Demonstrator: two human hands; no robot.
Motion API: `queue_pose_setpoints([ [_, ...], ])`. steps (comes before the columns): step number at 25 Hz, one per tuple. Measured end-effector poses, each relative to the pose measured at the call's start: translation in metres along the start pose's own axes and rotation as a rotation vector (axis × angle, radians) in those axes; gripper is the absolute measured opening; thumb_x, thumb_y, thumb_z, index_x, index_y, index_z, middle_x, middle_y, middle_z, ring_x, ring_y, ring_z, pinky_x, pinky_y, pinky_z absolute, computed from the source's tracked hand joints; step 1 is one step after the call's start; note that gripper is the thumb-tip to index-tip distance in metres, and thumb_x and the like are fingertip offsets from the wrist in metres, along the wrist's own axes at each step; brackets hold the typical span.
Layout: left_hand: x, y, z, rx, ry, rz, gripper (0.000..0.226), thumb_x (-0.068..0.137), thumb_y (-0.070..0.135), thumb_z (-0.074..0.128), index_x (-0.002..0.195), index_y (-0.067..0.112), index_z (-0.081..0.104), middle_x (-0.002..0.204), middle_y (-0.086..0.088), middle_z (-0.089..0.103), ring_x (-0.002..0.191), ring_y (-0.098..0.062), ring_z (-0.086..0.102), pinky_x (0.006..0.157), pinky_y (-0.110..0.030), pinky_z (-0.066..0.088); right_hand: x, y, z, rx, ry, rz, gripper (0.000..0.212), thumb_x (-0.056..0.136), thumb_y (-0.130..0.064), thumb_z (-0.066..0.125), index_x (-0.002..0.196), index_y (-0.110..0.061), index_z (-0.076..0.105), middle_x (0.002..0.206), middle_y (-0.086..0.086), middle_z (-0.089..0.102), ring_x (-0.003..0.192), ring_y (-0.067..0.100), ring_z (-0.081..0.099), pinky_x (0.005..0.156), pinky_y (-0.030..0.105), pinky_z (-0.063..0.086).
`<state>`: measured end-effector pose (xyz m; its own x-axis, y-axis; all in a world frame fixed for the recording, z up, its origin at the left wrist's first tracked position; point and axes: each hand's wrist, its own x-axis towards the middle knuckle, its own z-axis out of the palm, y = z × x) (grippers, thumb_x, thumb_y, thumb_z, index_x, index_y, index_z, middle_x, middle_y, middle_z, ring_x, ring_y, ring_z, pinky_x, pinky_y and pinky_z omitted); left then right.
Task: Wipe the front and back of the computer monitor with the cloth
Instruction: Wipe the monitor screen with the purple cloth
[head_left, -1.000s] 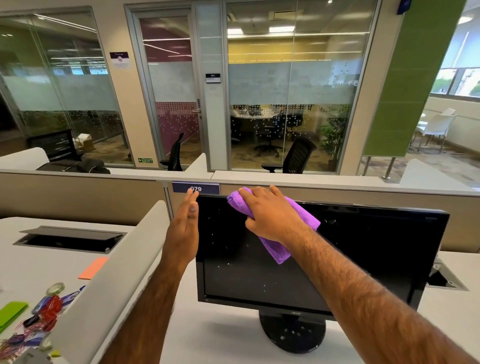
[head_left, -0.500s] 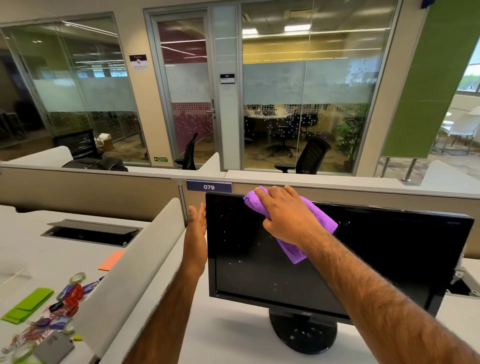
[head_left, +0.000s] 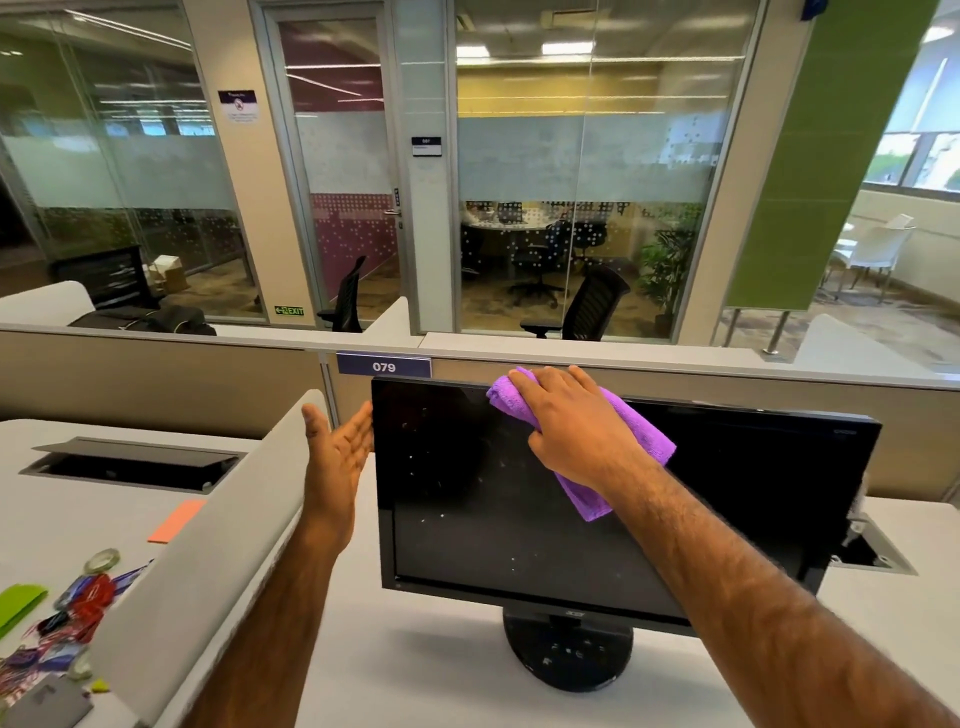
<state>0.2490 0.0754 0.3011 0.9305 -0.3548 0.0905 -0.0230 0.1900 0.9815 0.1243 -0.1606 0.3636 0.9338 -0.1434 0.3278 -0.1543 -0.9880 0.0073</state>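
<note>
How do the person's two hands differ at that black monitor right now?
The right hand presses a folded purple microfibre cloth flat against the front of the black flat-screen computer monitor, near its top edge; the left hand holds nothing. The right hand lies palm-down on the screen, while the left hand stands edge-up, palm open, fingertips at the monitor's left side. Both hands are spread open and reach the monitor's upper part.

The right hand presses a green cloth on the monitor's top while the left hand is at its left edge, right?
No: the cloth is purple, not green, as the head view shows. The right hand does press it at the top of the monitor, left hand at the left edge.
</note>
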Motion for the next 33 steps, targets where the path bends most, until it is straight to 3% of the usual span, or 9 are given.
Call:
queue_pose_setpoints([
  [7, -0.004, -0.003, 0.008, -0.006, 0.006, 0.041, 0.103, 0.077, 0.080, 0.012, 0.156, 0.020, 0.040, 0.161, 0.001, 0.042, 0.150, -0.021, 0.036, 0.128, -0.043, 0.015, -0.049, 0.068, -0.020, -0.025, -0.038, 0.073, 0.081, 0.092, -0.016, 0.062, 0.160, -0.030, 0.020, 0.160, -0.001, 0.034, 0.148, 0.020, 0.028, 0.126, 0.038, 0.004],
  [11, -0.005, -0.001, 0.010, 0.017, 0.006, 0.026, 0.104, 0.076, 0.081, 0.013, 0.157, 0.020, 0.039, 0.161, 0.000, 0.041, 0.151, -0.022, 0.036, 0.128, -0.045, 0.014, -0.056, 0.088, -0.027, 0.026, -0.002, 0.175, 0.070, 0.090, -0.013, 0.060, 0.154, -0.027, 0.037, 0.153, 0.000, 0.048, 0.140, 0.021, 0.042, 0.125, 0.040, 0.019],
  [15, -0.006, 0.001, 0.009, 0.043, 0.018, 0.018, 0.103, 0.076, 0.082, 0.013, 0.156, 0.022, 0.040, 0.161, 0.001, 0.042, 0.150, -0.022, 0.037, 0.128, -0.045, 0.016, -0.030, 0.042, -0.025, 0.116, 0.182, 0.243, 0.063, 0.088, -0.007, 0.056, 0.149, -0.015, 0.044, 0.151, 0.009, 0.048, 0.131, 0.032, 0.047, 0.115, 0.041, 0.032],
  [19, -0.006, -0.001, 0.008, 0.033, 0.008, 0.033, 0.105, 0.076, 0.083, 0.013, 0.156, 0.021, 0.040, 0.160, 0.001, 0.043, 0.150, -0.021, 0.036, 0.128, -0.044, 0.014, 0.003, -0.019, -0.008, 0.075, 0.133, 0.108, 0.057, 0.086, -0.005, 0.055, 0.142, -0.014, 0.049, 0.143, 0.012, 0.053, 0.129, 0.033, 0.050, 0.116, 0.045, 0.031],
  [21, -0.005, -0.001, 0.009, 0.029, 0.003, 0.038, 0.106, 0.076, 0.083, 0.012, 0.157, 0.020, 0.039, 0.161, 0.001, 0.041, 0.151, -0.021, 0.034, 0.128, -0.043, 0.013, 0.005, -0.023, 0.001, -0.035, 0.095, 0.059, 0.056, 0.087, -0.009, 0.055, 0.143, -0.011, 0.047, 0.136, 0.013, 0.057, 0.128, 0.032, 0.051, 0.118, 0.047, 0.030],
  [24, -0.005, -0.002, 0.012, 0.024, -0.015, 0.035, 0.106, 0.076, 0.083, 0.012, 0.158, 0.021, 0.037, 0.162, 0.002, 0.040, 0.152, -0.019, 0.033, 0.128, -0.043, 0.011, -0.010, -0.003, 0.003, -0.117, 0.095, 0.058, 0.064, 0.087, -0.010, 0.057, 0.149, -0.011, 0.039, 0.143, 0.013, 0.053, 0.134, 0.032, 0.046, 0.122, 0.049, 0.024],
  [33, -0.002, -0.006, 0.014, 0.047, -0.012, 0.039, 0.110, 0.076, 0.089, 0.012, 0.158, 0.021, 0.037, 0.162, 0.004, 0.040, 0.152, -0.017, 0.032, 0.128, -0.045, 0.009, -0.067, 0.078, -0.017, -0.128, 0.060, 0.132, 0.076, 0.091, -0.008, 0.057, 0.158, -0.022, 0.025, 0.161, 0.006, 0.034, 0.150, 0.025, 0.027, 0.126, 0.047, 0.004],
])
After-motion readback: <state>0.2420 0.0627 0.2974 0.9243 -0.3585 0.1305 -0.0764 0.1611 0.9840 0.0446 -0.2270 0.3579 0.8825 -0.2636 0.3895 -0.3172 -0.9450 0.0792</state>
